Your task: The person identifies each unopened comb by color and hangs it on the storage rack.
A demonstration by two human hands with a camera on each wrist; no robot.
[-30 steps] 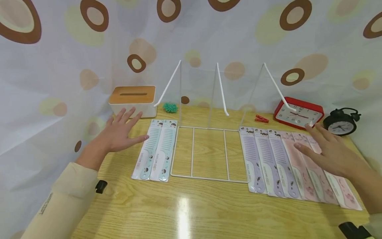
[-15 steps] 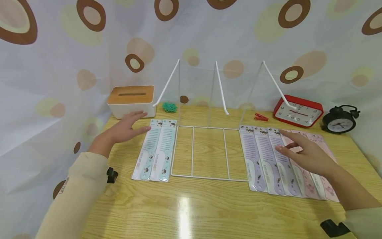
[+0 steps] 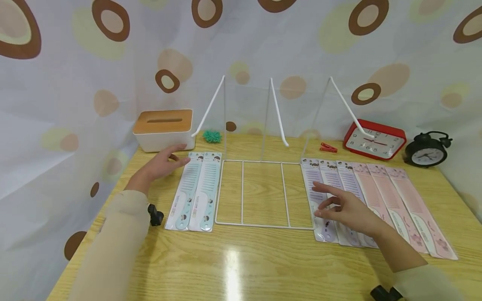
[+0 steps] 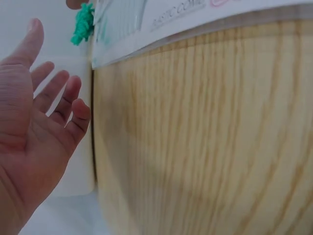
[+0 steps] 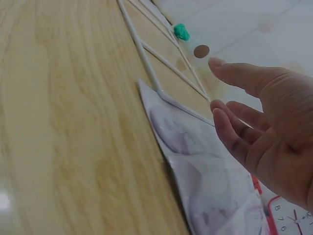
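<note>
My left hand (image 3: 160, 164) hovers with loosely bent fingers beside two pale-blue packaged combs (image 3: 206, 192), its thumb overlapping the nearer pack in the head view. In the left wrist view the palm of the left hand (image 4: 41, 127) shows nothing held. My right hand (image 3: 348, 211), fingers relaxed and slightly curved, is over the purple packaged combs (image 3: 312, 173) and holds nothing. Pink packaged combs (image 3: 423, 213) lie to their right, overlapping in a row. Between blue and purple packs stands a white wire rack (image 3: 242, 192) with three slanted hook arms.
At the back left is a tissue box (image 3: 163, 138) with a wooden lid, next to a green pom-pom (image 3: 212, 136). A red clip (image 3: 328, 147), a red rectangular clock (image 3: 376, 144) and a black alarm clock (image 3: 427, 154) stand along the back right.
My right hand has moved left from the pink packs to over the purple ones. The left hand has shifted slightly right, its spread fingers now bent. The packs and rack stay in place.
</note>
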